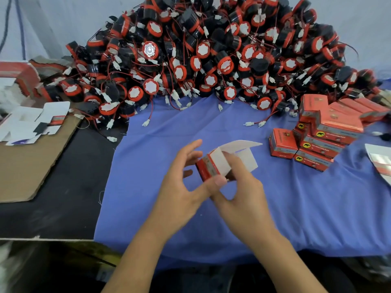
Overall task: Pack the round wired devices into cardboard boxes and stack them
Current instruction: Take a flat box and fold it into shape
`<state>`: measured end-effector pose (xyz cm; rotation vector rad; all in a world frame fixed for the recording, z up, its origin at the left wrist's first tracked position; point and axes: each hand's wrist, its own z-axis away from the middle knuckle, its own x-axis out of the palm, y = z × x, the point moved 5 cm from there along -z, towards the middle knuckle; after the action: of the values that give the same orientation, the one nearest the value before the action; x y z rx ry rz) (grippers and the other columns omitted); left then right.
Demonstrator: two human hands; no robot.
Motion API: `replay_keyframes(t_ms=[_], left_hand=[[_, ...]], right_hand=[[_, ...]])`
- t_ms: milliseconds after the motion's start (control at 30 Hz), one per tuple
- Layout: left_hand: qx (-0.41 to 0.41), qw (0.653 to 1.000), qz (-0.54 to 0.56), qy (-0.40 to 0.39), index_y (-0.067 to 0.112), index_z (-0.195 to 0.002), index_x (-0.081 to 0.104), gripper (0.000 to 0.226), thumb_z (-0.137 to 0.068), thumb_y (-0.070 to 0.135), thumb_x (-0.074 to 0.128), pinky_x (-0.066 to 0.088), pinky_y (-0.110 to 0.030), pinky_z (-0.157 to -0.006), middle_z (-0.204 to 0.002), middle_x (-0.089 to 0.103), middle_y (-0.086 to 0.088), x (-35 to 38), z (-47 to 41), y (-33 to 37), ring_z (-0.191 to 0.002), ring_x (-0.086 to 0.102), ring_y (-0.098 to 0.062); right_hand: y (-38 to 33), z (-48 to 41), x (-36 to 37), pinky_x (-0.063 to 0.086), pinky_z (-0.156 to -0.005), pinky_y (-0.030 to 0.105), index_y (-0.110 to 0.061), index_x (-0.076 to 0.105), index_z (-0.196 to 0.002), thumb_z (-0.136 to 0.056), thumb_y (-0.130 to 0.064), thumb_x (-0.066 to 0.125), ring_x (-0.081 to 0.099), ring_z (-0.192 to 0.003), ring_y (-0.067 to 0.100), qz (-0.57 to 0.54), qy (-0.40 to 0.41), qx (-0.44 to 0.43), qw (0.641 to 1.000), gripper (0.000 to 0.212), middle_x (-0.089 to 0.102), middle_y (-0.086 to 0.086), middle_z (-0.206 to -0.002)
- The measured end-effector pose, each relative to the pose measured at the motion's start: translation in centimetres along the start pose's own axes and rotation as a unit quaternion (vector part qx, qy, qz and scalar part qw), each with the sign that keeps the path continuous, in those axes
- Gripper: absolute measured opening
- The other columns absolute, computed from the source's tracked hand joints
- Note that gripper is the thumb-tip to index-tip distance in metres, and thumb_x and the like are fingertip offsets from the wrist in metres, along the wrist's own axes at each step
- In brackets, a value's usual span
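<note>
A small red and white cardboard box with its white flaps open is held just above the blue cloth, at the centre. My left hand grips its left side, thumb at the lower edge. My right hand holds the box from the right, fingers curled at its open end. A big heap of round black and red wired devices with white plugs fills the far side of the table. Closed red boxes are stacked at the right.
Flat unfolded box blanks lie on a brown cardboard sheet at the left. Another flat blank lies at the right edge. Loose white plugs on red wires trail onto the cloth near the heap. The near table edge is below my forearms.
</note>
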<state>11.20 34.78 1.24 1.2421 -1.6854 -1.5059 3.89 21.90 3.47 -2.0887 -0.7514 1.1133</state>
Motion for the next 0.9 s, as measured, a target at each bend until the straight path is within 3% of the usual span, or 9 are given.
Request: replay_keyframes(t_ms=[133, 233, 367, 467, 533, 633, 700, 800, 900], left_hand=[[0.003, 0.996, -0.08, -0.026, 0.038, -0.138, 0.055, 0.066, -0.082, 0.02, 0.085, 0.04, -0.007, -0.098, -0.127, 0.065, 0.027, 0.6, -0.4, -1.4, -0.123, 0.056, 0.007], [-0.018, 0.994, -0.104, -0.042, 0.042, -0.128, 0.06, 0.045, -0.088, 0.029, 0.077, 0.05, -0.019, -0.096, -0.122, 0.067, 0.027, 0.2, -0.3, -2.9, -0.119, 0.06, 0.006], [-0.013, 0.989, -0.141, -0.043, 0.053, -0.129, 0.057, 0.04, -0.095, 0.037, 0.071, 0.042, -0.008, -0.092, -0.119, 0.064, 0.032, -0.3, -0.3, -3.6, -0.121, 0.052, 0.008], [-0.065, 0.988, -0.123, -0.07, 0.047, -0.144, 0.046, 0.055, -0.096, 0.037, 0.071, 0.046, -0.025, -0.106, -0.131, 0.062, 0.029, -0.5, -0.5, -4.5, -0.124, 0.054, 0.007], [-0.089, 0.987, -0.107, -0.083, 0.047, -0.147, 0.035, 0.064, -0.095, 0.039, 0.072, 0.044, -0.028, -0.109, -0.136, 0.059, 0.03, -0.5, -0.4, -4.7, -0.126, 0.053, 0.01], [-0.095, 0.99, -0.092, -0.054, 0.056, -0.128, 0.03, 0.054, -0.086, 0.066, 0.063, 0.048, -0.026, -0.092, -0.118, 0.067, 0.031, -0.3, -0.5, -3.8, -0.109, 0.061, 0.01], [-0.09, 0.991, -0.094, -0.027, 0.054, -0.119, 0.03, 0.044, -0.085, 0.075, 0.047, 0.047, -0.03, -0.076, -0.1, 0.072, 0.025, -0.2, -0.8, -3.2, -0.088, 0.064, 0.005], [-0.064, 0.99, -0.126, -0.009, 0.053, -0.116, 0.031, 0.016, -0.101, 0.052, 0.038, 0.041, -0.038, -0.059, -0.066, 0.061, 0.01, -0.1, -0.8, -2.6, -0.057, 0.049, -0.008], [-0.083, 0.987, -0.133, 0.014, 0.056, -0.117, 0.033, 0.03, -0.104, 0.029, 0.038, 0.036, -0.038, -0.055, -0.058, 0.047, 0.008, -0.7, -0.5, -3.4, -0.051, 0.042, -0.01]], right_hand=[[0.4, 0.3, 2.0, 0.049, -0.088, 0.029, -0.023, 0.056, -0.139, -0.074, 0.012, 0.062, 0.057, -0.106, 0.01, 0.105, -0.073, -0.037, 0.991, 0.074, 0.066, -0.008, -0.12], [1.4, 1.1, 2.8, 0.048, -0.101, 0.03, -0.023, 0.048, -0.149, -0.088, 0.004, 0.061, 0.052, -0.124, 0.013, 0.093, -0.122, 0.004, 0.988, 0.068, 0.057, -0.004, -0.137], [1.3, 1.5, 1.0, 0.042, -0.102, 0.023, -0.016, 0.067, -0.125, -0.089, -0.008, 0.069, 0.056, -0.115, 0.016, 0.144, 0.042, -0.055, 0.987, 0.037, 0.063, -0.005, -0.122], [2.6, 1.2, -0.4, 0.044, -0.102, 0.035, -0.013, 0.073, -0.118, -0.094, -0.009, 0.07, 0.058, -0.115, 0.022, 0.189, 0.128, -0.038, 0.973, 0.024, 0.067, -0.002, -0.119], [3.6, 1.1, -0.8, 0.044, -0.102, 0.032, -0.014, 0.071, -0.122, -0.096, -0.005, 0.065, 0.058, -0.116, 0.017, 0.147, 0.131, 0.009, 0.98, 0.027, 0.066, -0.003, -0.12], [4.3, 1.0, -1.1, 0.04, -0.095, 0.009, -0.018, 0.065, -0.132, -0.096, 0.002, 0.06, 0.058, -0.111, 0.003, 0.1, 0.132, 0.046, 0.985, 0.042, 0.064, -0.013, -0.114], [4.7, 0.6, -1.4, 0.036, -0.09, 0.002, -0.024, 0.061, -0.138, -0.094, 0.002, 0.058, 0.057, -0.106, -0.003, 0.079, 0.129, 0.066, 0.986, 0.051, 0.062, -0.018, -0.11], [5.5, 0.1, -1.2, 0.036, -0.082, 0.001, -0.029, 0.062, -0.14, -0.095, 0.001, 0.053, 0.055, -0.099, -0.002, 0.077, 0.092, 0.094, 0.988, 0.054, 0.058, -0.012, -0.103], [6.4, 0.1, -0.5, 0.036, -0.081, 0.004, -0.032, 0.06, -0.141, -0.098, 0.0, 0.048, 0.051, -0.096, 0.003, 0.08, 0.05, 0.117, 0.989, 0.056, 0.048, -0.008, -0.094]])
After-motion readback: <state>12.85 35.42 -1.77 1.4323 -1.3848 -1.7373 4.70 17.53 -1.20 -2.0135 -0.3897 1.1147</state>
